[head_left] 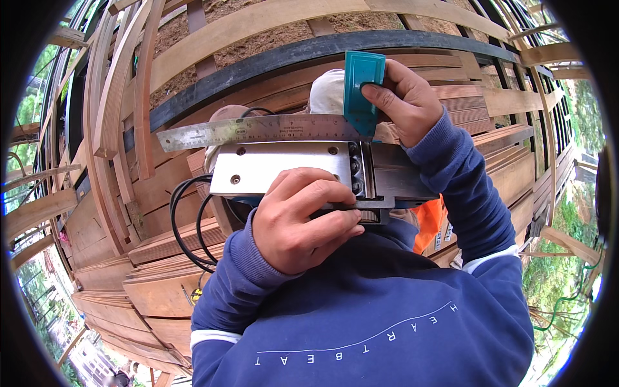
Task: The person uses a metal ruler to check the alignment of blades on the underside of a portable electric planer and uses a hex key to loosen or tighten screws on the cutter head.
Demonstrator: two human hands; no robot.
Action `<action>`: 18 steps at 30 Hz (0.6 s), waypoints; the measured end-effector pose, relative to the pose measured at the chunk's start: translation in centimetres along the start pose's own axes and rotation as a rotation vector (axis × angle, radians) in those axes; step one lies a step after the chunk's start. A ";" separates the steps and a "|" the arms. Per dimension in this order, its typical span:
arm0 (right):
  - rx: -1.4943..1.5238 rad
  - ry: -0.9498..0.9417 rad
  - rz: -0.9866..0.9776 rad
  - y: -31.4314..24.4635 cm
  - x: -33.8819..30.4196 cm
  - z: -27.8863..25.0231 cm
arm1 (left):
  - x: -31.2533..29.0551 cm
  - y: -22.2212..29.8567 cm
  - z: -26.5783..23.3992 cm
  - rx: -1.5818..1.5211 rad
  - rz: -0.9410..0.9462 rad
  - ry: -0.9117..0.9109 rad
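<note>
An electric planer (271,159) lies upside down in front of me, its shiny metal sole facing up and the cutter slot toward the right. My left hand (303,219) is closed over the planer's near side, fingertips beside the cutter slot. In my right hand (407,100) is a try square (361,80), gripped by its teal handle between thumb and fingers. The square's steel ruler blade (251,131) runs left along the far edge of the sole. From this view I cannot tell whether the blade touches the sole.
A black cable (175,209) loops off the planer's left end. Stacked planks (161,277) lie to the left, and more boards (509,161) to the right. Long wooden strips (119,90) lean at the far left. Something orange (427,222) lies under my right forearm.
</note>
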State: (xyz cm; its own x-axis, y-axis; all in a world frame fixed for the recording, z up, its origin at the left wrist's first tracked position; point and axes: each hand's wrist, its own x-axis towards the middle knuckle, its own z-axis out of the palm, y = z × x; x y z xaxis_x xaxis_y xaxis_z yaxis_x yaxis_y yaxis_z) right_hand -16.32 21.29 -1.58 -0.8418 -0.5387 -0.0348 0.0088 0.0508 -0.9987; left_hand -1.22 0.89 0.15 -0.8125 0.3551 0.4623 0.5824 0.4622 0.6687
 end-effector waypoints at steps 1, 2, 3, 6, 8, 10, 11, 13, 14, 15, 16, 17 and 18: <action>0.000 0.000 0.003 0.0 0.0 0.0 | 0.0 0.0 0.0 -0.001 -0.001 0.000; 0.001 0.001 0.006 0.0 0.0 0.0 | 0.0 0.0 0.0 -0.002 -0.001 0.000; 0.001 -0.001 0.005 0.1 0.0 0.0 | 0.0 0.0 0.0 -0.001 -0.001 -0.001; 0.004 -0.003 0.002 0.1 -0.1 0.0 | 0.0 0.0 0.0 0.003 -0.001 -0.004; 0.008 0.001 0.001 0.1 -0.1 0.0 | 0.0 0.0 0.0 0.004 -0.001 -0.007; 0.016 0.004 0.004 0.1 -0.1 0.1 | 0.0 0.0 0.0 0.002 -0.002 -0.005; 0.020 0.005 0.005 0.0 -0.1 0.1 | -0.1 0.0 0.0 0.001 -0.002 -0.003; 0.015 0.001 0.010 0.0 -0.1 0.0 | -0.1 0.0 0.0 0.000 -0.002 -0.003; 0.012 -0.002 0.013 0.0 -0.1 0.0 | -0.1 0.0 0.0 0.000 -0.002 -0.003; 0.013 -0.003 0.010 0.0 -0.1 0.0 | -0.1 0.0 0.0 0.003 -0.003 -0.004; 0.014 -0.003 0.007 0.1 -0.1 0.0 | -0.1 0.0 0.0 0.007 -0.003 -0.006; 0.014 -0.004 0.005 0.1 -0.1 0.0 | -0.1 0.1 0.0 0.010 -0.004 -0.007; 0.015 -0.006 0.009 0.1 -0.1 0.0 | -0.1 0.0 0.0 0.008 -0.004 -0.007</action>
State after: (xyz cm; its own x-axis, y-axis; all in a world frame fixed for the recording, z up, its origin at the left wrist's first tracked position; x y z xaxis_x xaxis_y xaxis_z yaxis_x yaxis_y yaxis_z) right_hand -16.22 21.36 -1.66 -0.8386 -0.5430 -0.0439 0.0246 0.0426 -0.9988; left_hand -1.15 0.88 0.14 -0.8147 0.3592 0.4553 0.5794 0.4705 0.6655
